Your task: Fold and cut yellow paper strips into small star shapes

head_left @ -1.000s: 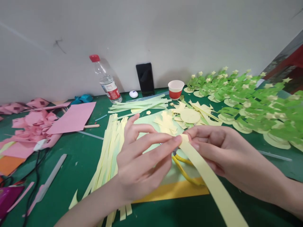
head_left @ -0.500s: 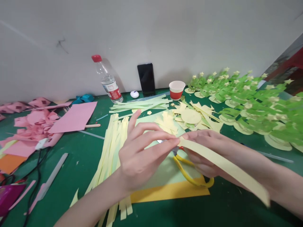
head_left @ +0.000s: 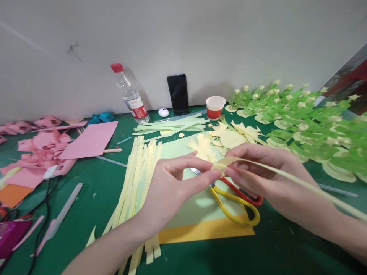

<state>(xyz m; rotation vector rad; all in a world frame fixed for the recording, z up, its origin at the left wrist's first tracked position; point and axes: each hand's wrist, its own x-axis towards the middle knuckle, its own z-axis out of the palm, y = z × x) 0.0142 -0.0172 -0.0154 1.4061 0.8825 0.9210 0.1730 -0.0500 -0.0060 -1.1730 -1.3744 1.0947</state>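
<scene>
Both hands meet over the middle of the green table and pinch the near end of one long pale yellow paper strip [head_left: 298, 180]. My left hand [head_left: 174, 183] grips the strip's tip between thumb and forefinger. My right hand [head_left: 263, 172] pinches it just beside, and the strip runs off edge-on to the lower right. The tip looks curled between the fingers. Under the hands lie scissors [head_left: 237, 202] with yellow and red handles, resting on a light green sheet [head_left: 197, 206].
A pile of yellow strips [head_left: 137, 175] lies left of the hands. At the back stand a water bottle [head_left: 130, 95], a black phone [head_left: 178, 94] and a paper cup [head_left: 215, 107]. Green paper trees [head_left: 309, 126] fill the right; pink paper scraps [head_left: 46, 149] and cables the left.
The strip has swung from hanging toward the lower edge to pointing right, turned edge-on. My left fingers have closed into a tighter pinch, and the scissors' red handle now shows.
</scene>
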